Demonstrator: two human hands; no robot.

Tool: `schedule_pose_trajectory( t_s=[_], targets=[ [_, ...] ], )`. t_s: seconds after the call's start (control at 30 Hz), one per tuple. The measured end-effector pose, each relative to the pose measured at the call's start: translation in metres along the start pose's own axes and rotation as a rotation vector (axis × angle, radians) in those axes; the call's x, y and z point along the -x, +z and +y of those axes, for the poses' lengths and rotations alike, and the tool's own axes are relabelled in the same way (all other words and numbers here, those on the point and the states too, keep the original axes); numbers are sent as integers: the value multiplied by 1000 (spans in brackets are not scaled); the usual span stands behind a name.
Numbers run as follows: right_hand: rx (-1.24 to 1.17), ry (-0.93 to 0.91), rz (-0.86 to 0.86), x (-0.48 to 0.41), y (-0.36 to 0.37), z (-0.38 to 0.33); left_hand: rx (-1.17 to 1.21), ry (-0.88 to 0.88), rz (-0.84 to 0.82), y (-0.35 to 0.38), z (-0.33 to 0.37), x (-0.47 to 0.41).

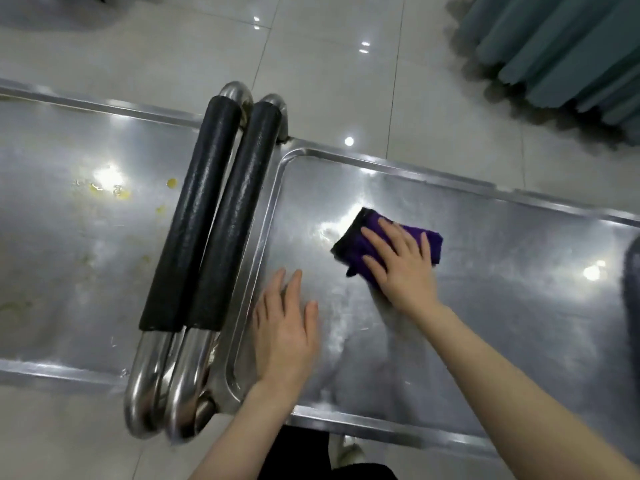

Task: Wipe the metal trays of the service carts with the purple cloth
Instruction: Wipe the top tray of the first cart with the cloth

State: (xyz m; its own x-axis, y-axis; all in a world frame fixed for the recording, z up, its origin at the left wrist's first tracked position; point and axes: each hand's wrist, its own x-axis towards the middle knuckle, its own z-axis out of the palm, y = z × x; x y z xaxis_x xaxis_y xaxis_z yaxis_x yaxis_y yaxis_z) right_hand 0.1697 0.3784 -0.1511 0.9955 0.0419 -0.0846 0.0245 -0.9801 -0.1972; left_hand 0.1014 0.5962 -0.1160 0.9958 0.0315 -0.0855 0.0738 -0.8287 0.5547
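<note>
Two service carts stand end to end. The right cart's metal tray (502, 306) fills the middle and right of the view. A folded purple cloth (356, 244) lies on it, and my right hand (401, 265) presses flat on the cloth with straight fingers. My left hand (285, 330) rests flat on the same tray near its left rim, fingers straight, holding nothing. The left cart's metal tray (69, 271) carries yellow spots and smears (117, 192).
Two cart handles with black foam grips (214, 216) lie side by side between the trays, on chrome tubes (162, 386). Beyond is a glossy tiled floor (329, 64), with teal pleated curtain folds (561, 50) at the top right. A dark object (632, 282) shows at the right edge.
</note>
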Motion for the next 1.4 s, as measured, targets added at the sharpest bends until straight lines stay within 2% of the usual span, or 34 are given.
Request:
schedule_pose_trajectory(
  t_s=[0.1, 0.17, 0.23, 0.33, 0.5, 0.7, 0.9, 0.97, 1.07, 1.2, 1.4],
  targets=[
    [-92, 365, 32, -29, -11, 24, -7, 72, -25, 1, 1, 18],
    [-106, 414, 50, -26, -7, 15, -10, 90, -48, 1, -1, 32],
    [-109, 356, 56, 0, 0, -3, -16, 102, -65, 3, -6, 49],
    [-72, 130, 48, 74, 14, -26, -41, 140, -62, 6, -14, 80],
    [-27, -105, 23, 195, 25, -24, -120, 170, -63, 14, -17, 141],
    [-47, -31, 13, 264, 21, -8, -180, 259, -89, 24, -8, 216],
    [-47, -96, 197, 328, 11, -9, -193, 295, -60, 21, -12, 276],
    [-61, -141, 210, 348, 13, -14, -191, 295, -75, 21, -20, 286],
    [-74, -151, 161, 367, 22, -22, -172, 283, -102, 19, -33, 288],
    [-92, -77, 46, 367, 39, -32, -156, 254, -115, 19, -56, 273],
    [-29, -30, 27, 326, 77, -43, -146, 225, -129, 48, -104, 224]
  ],
)
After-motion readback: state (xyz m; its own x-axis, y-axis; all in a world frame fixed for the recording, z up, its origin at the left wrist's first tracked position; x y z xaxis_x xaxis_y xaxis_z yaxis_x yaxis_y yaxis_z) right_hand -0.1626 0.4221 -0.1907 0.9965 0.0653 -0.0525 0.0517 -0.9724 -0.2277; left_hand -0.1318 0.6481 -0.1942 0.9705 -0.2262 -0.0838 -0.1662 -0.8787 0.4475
